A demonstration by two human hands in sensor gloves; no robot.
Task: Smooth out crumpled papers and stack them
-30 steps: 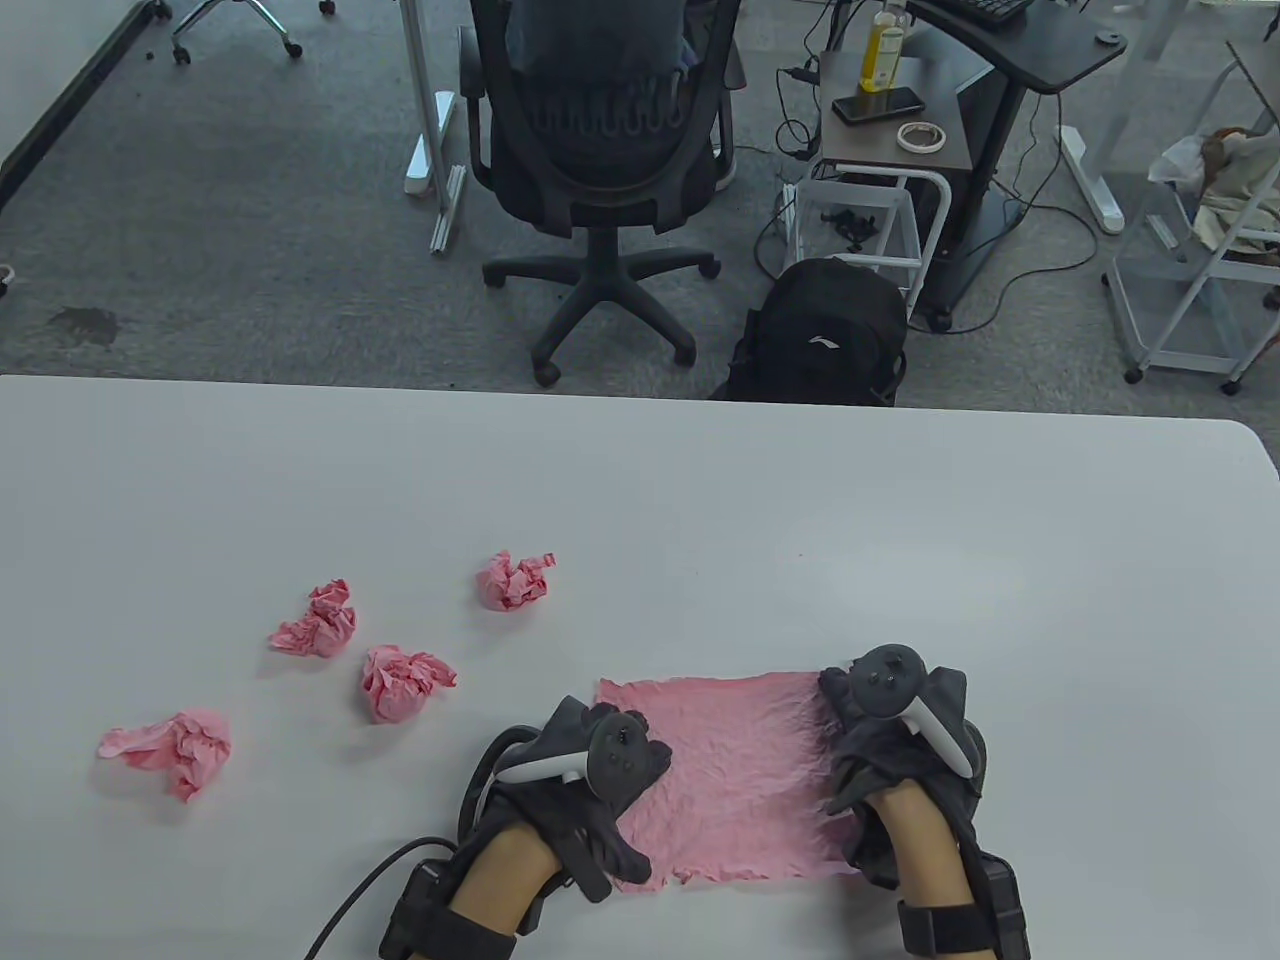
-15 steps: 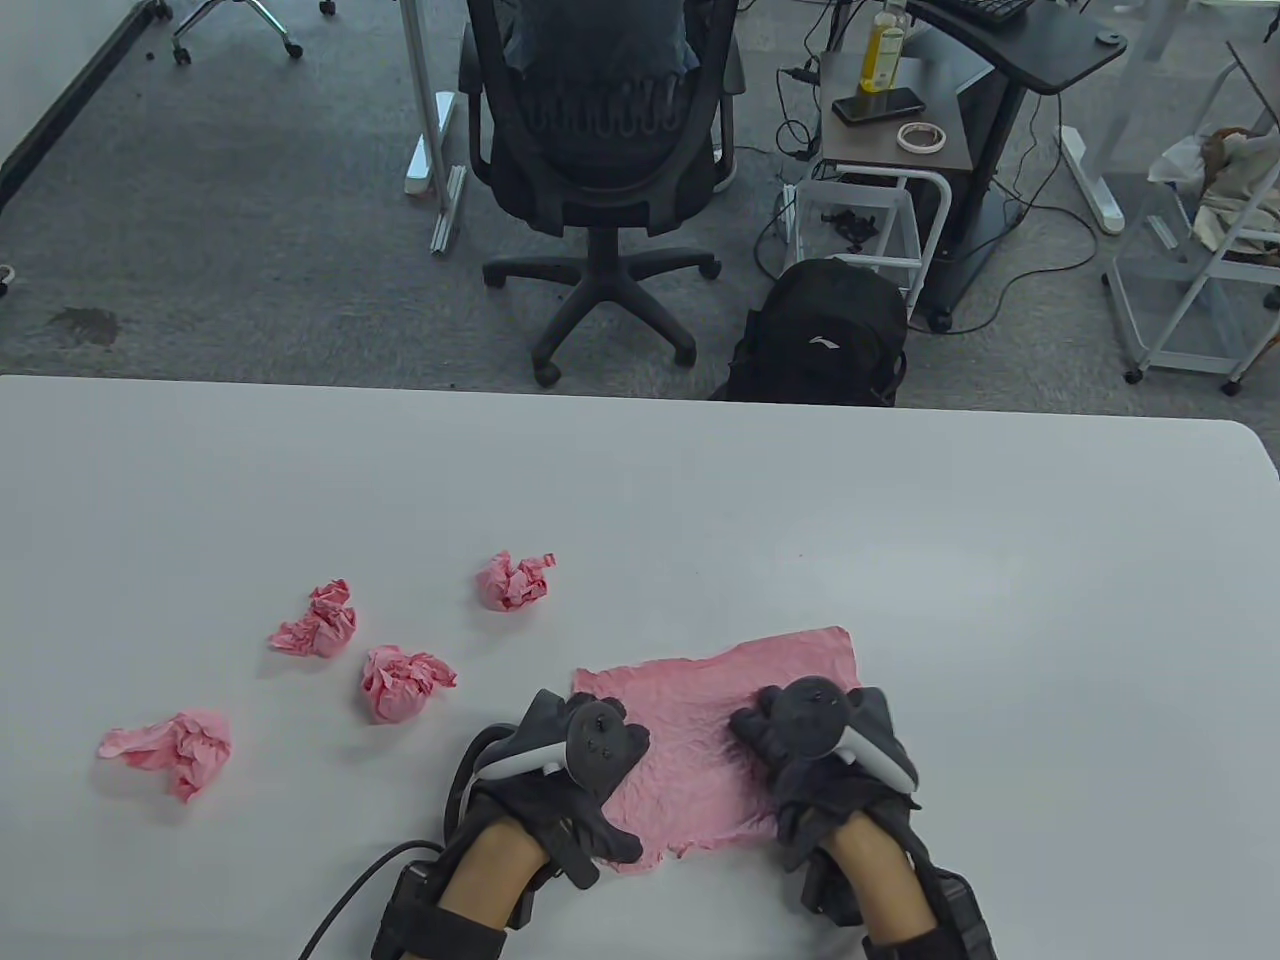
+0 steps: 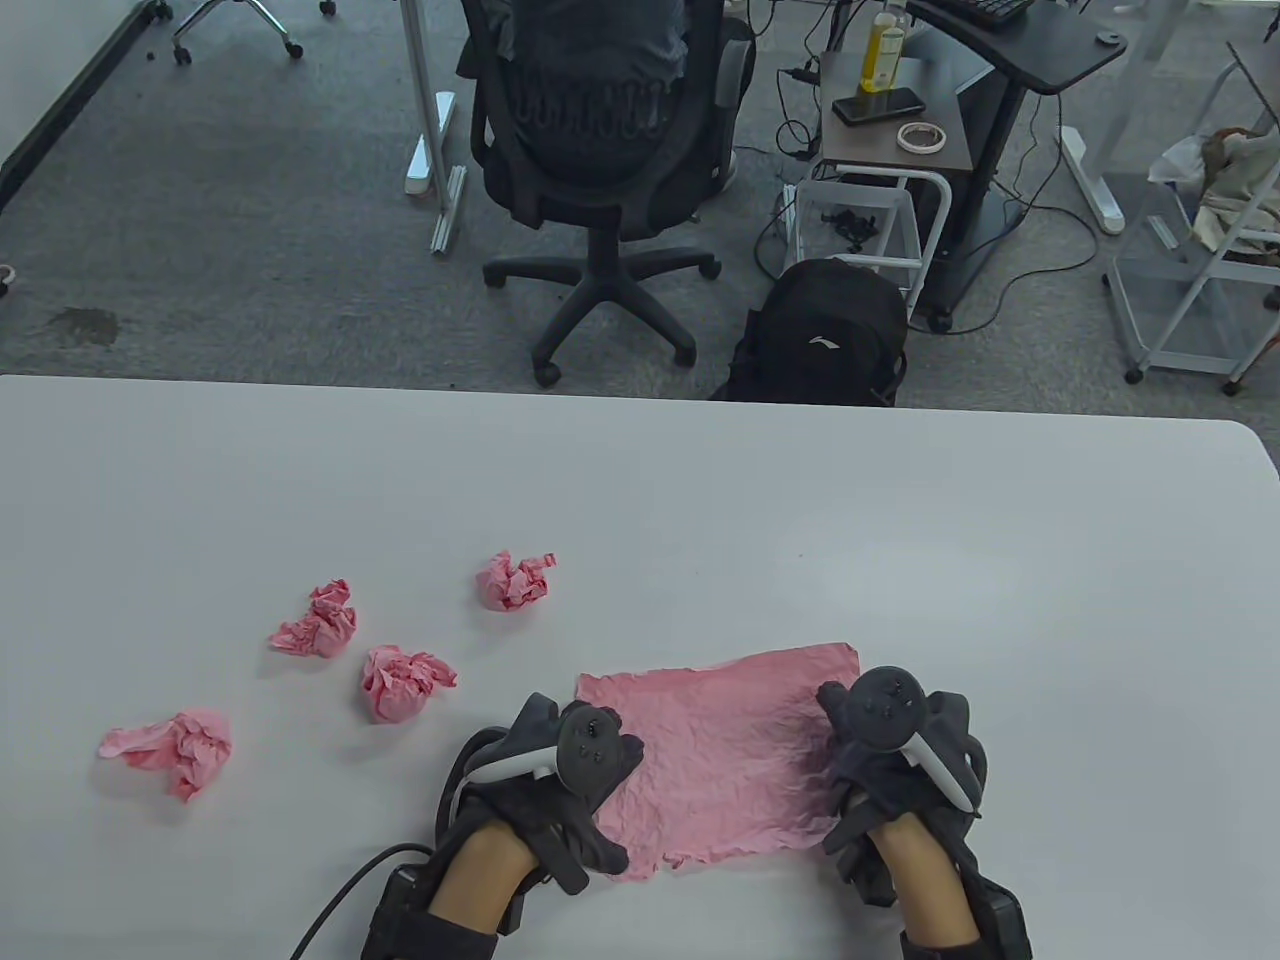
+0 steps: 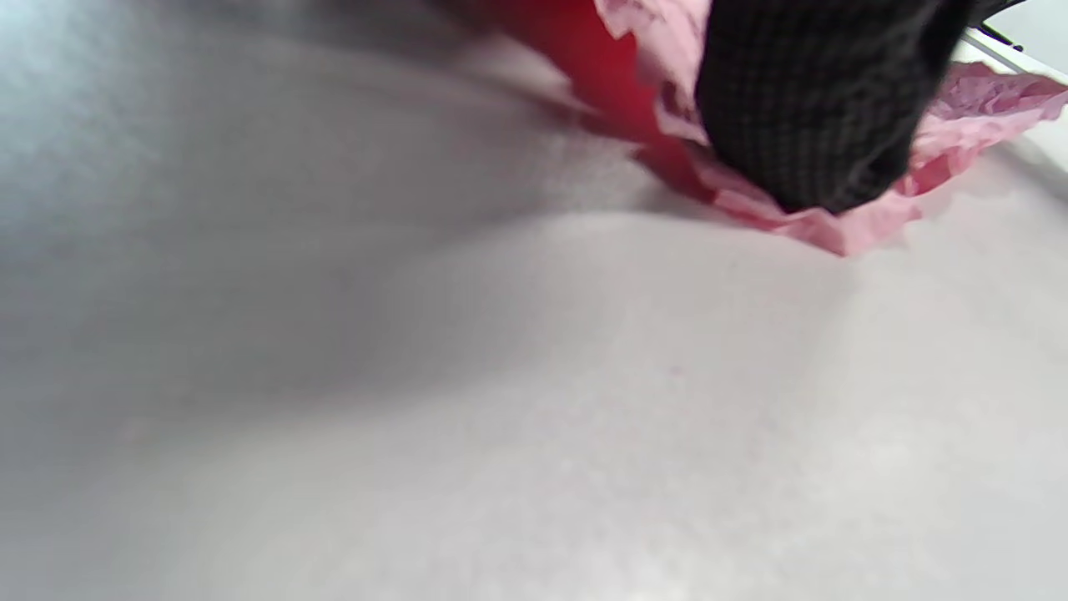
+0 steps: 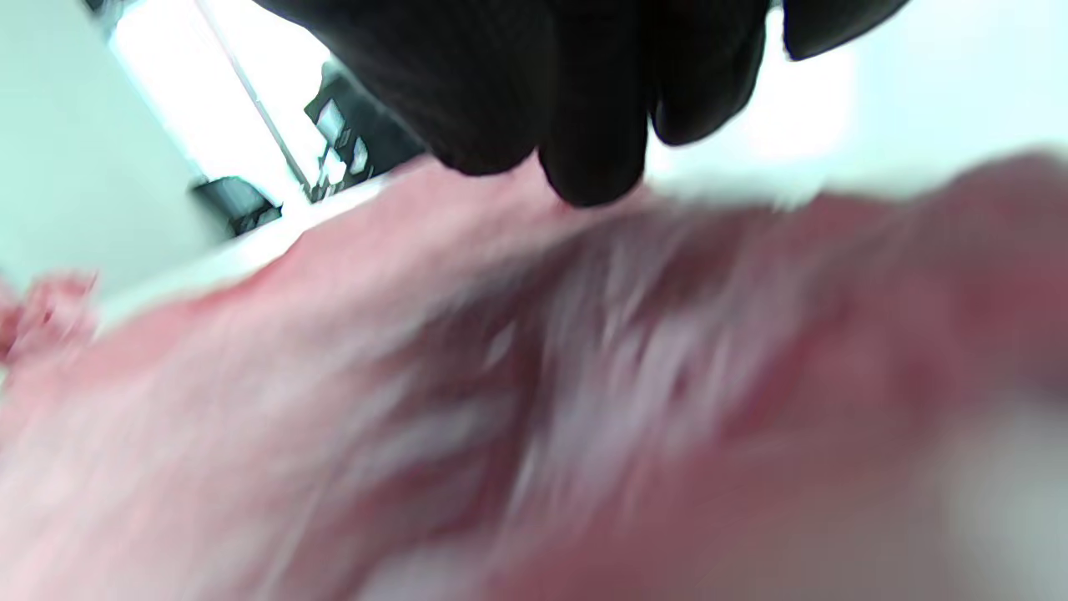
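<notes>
Both hands lie palm-down and spread on the pink sheet near the white bench's front edge, left hand at its left side, right hand at its right, with four crumpled papers left and an office chair beyond.

- The counter is plain pale grey-white.
- Between the hands, the flattened sheet is pink, mottled with fine creases.
- The left hand and right hand wear dark grey knit gloves; each tracker is black with a white band.
- The four crumpled balls left of the left hand are the same pink.
</notes>
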